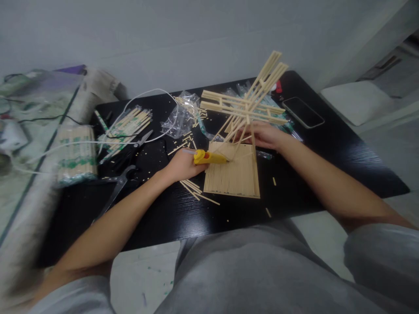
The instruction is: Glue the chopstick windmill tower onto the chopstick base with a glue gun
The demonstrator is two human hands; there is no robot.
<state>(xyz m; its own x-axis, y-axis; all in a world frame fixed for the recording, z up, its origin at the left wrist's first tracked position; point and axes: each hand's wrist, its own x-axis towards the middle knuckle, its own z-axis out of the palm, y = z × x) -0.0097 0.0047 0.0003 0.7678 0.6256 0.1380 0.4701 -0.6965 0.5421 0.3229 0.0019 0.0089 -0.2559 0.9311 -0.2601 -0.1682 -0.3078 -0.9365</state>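
My left hand (183,167) is closed around a yellow hot glue gun (211,157). Its nozzle points right, over a square base (231,181) of chopsticks laid side by side. A windmill model (248,117) built from chopsticks rises at the back of that base, with four ladder-like blades crossing near its top. My right hand (266,134) holds the model's struts from the right, its fingers partly hidden behind the sticks. Whether the nozzle touches the base or a strut, I cannot tell.
Scissors (139,144), pliers (121,179) and packs of chopsticks (77,152) lie left on the black table (203,222). Cut stick pieces and clear wrappers (183,115) are scattered behind. A white cable (131,97) loops across. A phone (303,112) lies at the right.
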